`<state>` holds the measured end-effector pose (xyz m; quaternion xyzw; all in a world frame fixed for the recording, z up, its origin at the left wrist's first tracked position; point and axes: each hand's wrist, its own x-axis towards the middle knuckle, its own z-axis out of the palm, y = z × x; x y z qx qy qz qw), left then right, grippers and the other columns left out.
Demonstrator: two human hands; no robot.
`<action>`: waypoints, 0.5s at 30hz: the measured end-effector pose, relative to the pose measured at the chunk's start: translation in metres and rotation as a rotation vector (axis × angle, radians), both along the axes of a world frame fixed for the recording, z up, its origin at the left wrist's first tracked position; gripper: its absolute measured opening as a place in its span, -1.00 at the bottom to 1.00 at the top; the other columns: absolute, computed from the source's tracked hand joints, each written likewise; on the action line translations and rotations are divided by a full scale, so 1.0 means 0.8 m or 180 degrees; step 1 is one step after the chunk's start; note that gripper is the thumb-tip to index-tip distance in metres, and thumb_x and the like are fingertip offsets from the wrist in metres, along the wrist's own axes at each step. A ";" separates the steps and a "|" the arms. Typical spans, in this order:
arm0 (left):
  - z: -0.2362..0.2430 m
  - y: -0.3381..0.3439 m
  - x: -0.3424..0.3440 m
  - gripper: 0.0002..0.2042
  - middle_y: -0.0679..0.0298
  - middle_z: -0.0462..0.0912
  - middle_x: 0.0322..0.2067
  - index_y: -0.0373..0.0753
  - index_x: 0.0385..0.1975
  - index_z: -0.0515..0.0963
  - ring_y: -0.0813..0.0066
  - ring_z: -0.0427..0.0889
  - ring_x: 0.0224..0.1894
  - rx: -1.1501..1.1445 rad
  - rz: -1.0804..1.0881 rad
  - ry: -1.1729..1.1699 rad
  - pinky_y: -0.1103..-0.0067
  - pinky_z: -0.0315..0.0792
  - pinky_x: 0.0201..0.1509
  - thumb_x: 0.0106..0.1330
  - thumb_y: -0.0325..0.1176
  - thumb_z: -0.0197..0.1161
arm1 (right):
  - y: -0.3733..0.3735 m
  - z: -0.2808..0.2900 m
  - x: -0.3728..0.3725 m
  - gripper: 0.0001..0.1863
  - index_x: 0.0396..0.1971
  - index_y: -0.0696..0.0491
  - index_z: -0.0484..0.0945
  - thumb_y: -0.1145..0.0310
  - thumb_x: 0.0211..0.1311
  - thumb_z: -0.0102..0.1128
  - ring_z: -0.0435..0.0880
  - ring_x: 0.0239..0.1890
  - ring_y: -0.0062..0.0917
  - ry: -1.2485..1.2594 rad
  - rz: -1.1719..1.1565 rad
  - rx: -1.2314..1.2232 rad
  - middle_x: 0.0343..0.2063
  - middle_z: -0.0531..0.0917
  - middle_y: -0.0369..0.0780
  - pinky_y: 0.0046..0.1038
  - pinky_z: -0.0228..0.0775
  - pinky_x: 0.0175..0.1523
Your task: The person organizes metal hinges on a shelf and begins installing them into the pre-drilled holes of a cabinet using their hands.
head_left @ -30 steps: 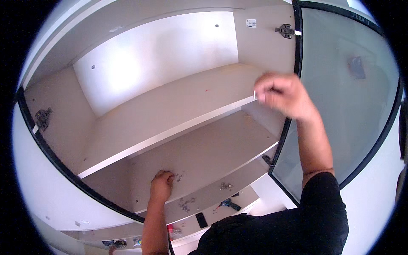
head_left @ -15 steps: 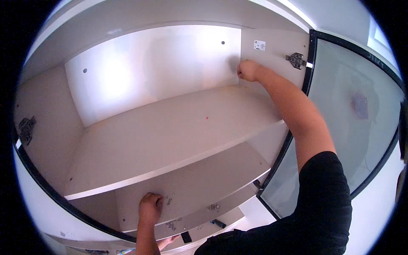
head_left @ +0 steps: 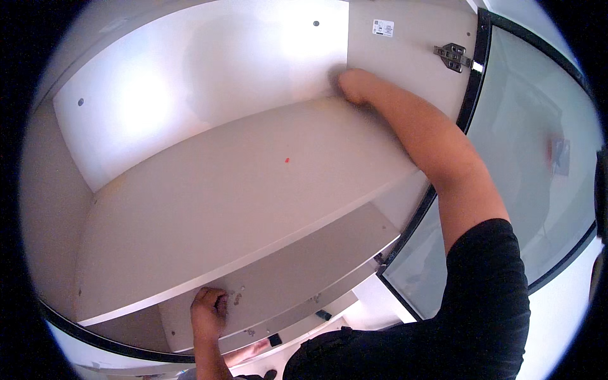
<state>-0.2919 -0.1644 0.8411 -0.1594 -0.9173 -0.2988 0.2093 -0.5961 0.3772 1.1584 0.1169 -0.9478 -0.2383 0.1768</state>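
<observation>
Glare on back panel [head_left: 142,104], strong fisheye distortion

Right grip [head_left: 356,86] at upper shelf [head_left: 221,190] rear, left grip [head_left: 208,311] beside small pieces [head_left: 237,297]

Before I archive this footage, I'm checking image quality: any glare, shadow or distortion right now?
Throughout the head view: glare whitens patches of the cabinet back panel; a soft shadow lies beside the right hand; the black door frame bows near the rim; small pieces by the left hand look indistinct.

The black top [head_left: 405,348] is short-sleeved, its right sleeve [head_left: 484,272] ending above the bare elbow [head_left: 457,174]
</observation>
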 end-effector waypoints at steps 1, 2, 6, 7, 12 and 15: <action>0.001 -0.003 0.003 -0.86 0.05 0.72 -0.29 -0.25 -0.29 0.68 -0.05 0.72 -0.17 -0.0018 0.0055 -0.0035 0.21 0.61 -0.02 0.17 -0.55 0.43 | -0.012 0.003 0.002 -0.80 -0.29 0.18 0.80 0.43 0.13 0.31 0.79 -0.09 0.02 -0.0106 -0.0016 -0.0039 -0.16 0.79 0.09 -0.01 0.63 0.06; 0.000 -0.005 0.005 -0.86 0.05 0.72 -0.29 -0.25 -0.29 0.68 -0.05 0.72 -0.17 -0.0027 0.0104 -0.0077 0.21 0.61 -0.02 0.17 -0.55 0.43 | -0.025 0.007 0.005 -0.80 -0.30 0.17 0.80 0.43 0.11 0.32 0.79 -0.09 0.02 -0.0219 -0.0037 -0.0070 -0.17 0.79 0.09 -0.01 0.62 0.05; -0.002 0.006 -0.011 -0.87 0.04 0.71 -0.28 -0.25 -0.29 0.68 -0.04 0.72 -0.16 -0.0133 -0.0132 0.0057 0.21 0.61 -0.03 0.18 -0.54 0.42 | 0.036 0.020 -0.012 -0.80 -0.31 0.11 0.81 0.42 0.07 0.31 0.79 -0.13 0.04 -0.0599 -0.0161 0.0308 -0.22 0.79 0.09 0.00 0.60 -0.01; -0.006 -0.001 -0.006 -0.87 0.04 0.71 -0.28 -0.25 -0.29 0.68 -0.04 0.72 -0.16 -0.0118 -0.0038 0.0022 0.21 0.61 -0.03 0.18 -0.53 0.42 | 0.017 0.013 -0.013 -0.80 -0.31 0.11 0.81 0.42 0.07 0.31 0.79 -0.15 0.04 -0.0563 -0.0080 0.0163 -0.23 0.79 0.09 0.01 0.59 -0.02; 0.003 0.002 0.001 -0.86 0.04 0.71 -0.26 -0.26 -0.28 0.68 -0.04 0.72 -0.16 -0.0170 0.0035 -0.0009 0.22 0.61 -0.02 0.17 -0.54 0.41 | 0.008 0.014 0.001 -0.79 -0.33 0.13 0.80 0.40 0.07 0.27 0.78 -0.20 0.05 -0.0441 -0.0045 -0.0267 -0.26 0.78 0.09 0.01 0.57 -0.05; 0.003 -0.007 0.008 -0.87 0.05 0.71 -0.26 -0.26 -0.28 0.68 -0.03 0.72 -0.15 -0.0081 0.0072 -0.0089 0.22 0.61 -0.01 0.18 -0.54 0.41 | -0.023 0.009 0.006 -0.79 -0.33 0.13 0.80 0.41 0.07 0.27 0.78 -0.19 0.05 -0.0440 0.0108 -0.0402 -0.27 0.78 0.09 0.01 0.57 -0.05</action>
